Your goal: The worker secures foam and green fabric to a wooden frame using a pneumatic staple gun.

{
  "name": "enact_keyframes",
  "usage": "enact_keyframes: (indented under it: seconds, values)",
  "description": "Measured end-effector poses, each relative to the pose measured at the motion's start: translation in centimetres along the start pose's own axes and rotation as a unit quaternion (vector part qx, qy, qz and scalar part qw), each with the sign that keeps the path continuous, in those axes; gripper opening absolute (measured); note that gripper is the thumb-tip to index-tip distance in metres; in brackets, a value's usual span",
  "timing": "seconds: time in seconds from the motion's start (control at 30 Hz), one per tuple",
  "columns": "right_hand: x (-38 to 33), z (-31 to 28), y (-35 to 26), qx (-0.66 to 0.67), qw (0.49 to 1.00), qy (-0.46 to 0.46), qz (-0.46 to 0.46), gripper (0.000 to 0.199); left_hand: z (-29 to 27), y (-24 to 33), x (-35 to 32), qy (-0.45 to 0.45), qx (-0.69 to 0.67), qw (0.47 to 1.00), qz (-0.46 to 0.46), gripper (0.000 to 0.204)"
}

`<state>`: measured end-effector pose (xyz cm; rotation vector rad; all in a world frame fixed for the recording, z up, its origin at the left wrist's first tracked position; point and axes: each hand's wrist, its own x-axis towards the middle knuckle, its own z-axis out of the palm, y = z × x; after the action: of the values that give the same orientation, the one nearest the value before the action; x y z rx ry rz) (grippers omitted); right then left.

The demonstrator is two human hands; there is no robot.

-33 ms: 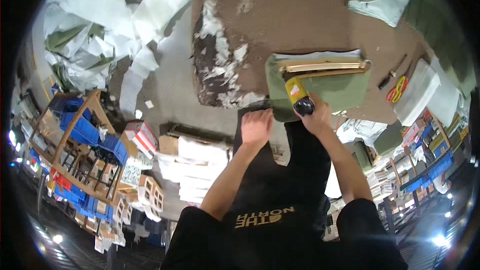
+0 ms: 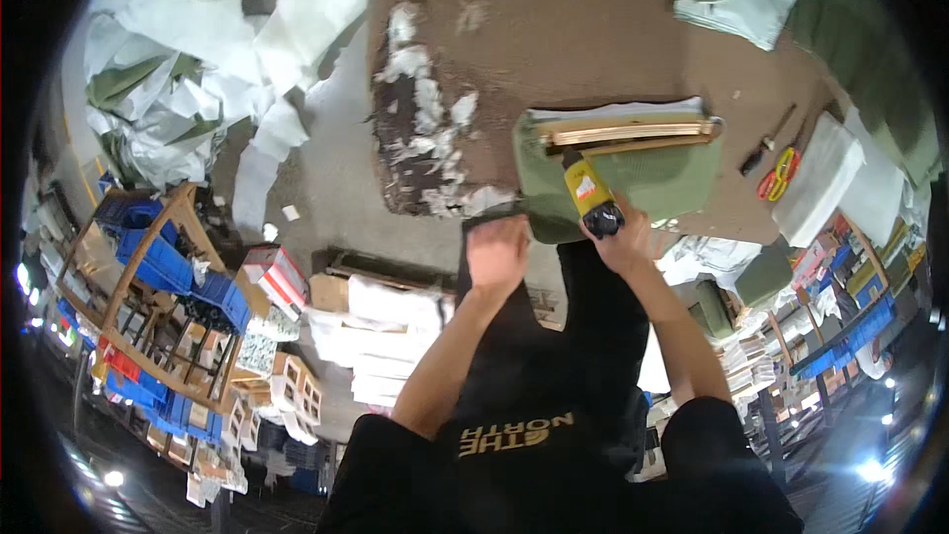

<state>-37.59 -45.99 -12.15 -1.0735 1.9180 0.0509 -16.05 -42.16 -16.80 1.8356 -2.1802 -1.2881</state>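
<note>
Yellow bottle (image 2: 585, 180): slanting over the green cloth piece, narrow end toward the wooden strips; whether it touches them you cannot tell.
Your right hand (image 2: 625, 239): wrapped around the bottle's dark end, fingers closed on it.
Green cloth piece (image 2: 657, 178): lying at the near edge of the surface, just in front of you.
Wooden strips (image 2: 643, 132): side by side along the far part of the cloth piece.
Your left hand (image 2: 497, 249): near the cloth piece's left corner, blurred; you cannot tell whether its fingers are spread or pressed together.
Brown surface (image 2: 583, 30): beneath the cloth piece, with torn white scraps (image 2: 428, 109) scattered on its left.
Scissors (image 2: 779, 174): red and yellow handles, right of the cloth piece, between a screwdriver (image 2: 759, 154) and a white slab (image 2: 819, 181).
Blue bins (image 2: 153, 255): on a wooden rack (image 2: 119, 297), well off to your left.
</note>
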Motion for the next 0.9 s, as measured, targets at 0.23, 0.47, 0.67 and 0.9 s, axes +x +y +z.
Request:
enact_keyframes:
  seconds: [0.23, 0.47, 0.67, 0.9]
  values:
    - [-5.7, -7.0, 11.4, 0.212, 0.971, 0.071, 0.082, 0.032, 4.0, 15.1, 10.7, 0.157, -0.053, 0.986, 0.025, 0.029]
    - [-2.1, -11.1, 20.4, 0.185, 0.970, 0.133, 0.081, 0.029, 13.6, 25.2, 21.9, -0.006, 0.065, 0.998, -0.013, 0.040]
    - [2.6, -13.7, 21.8, 0.169, 0.980, 0.103, -0.021, 0.035, 14.7, 22.5, 23.5, 0.039, -0.071, 0.995, 0.051, 0.027]
    - [5.9, -12.2, 21.2, 0.166, 0.981, 0.086, -0.044, 0.028, 14.3, 22.2, 24.1, 0.021, -0.079, 0.996, 0.034, 0.036]
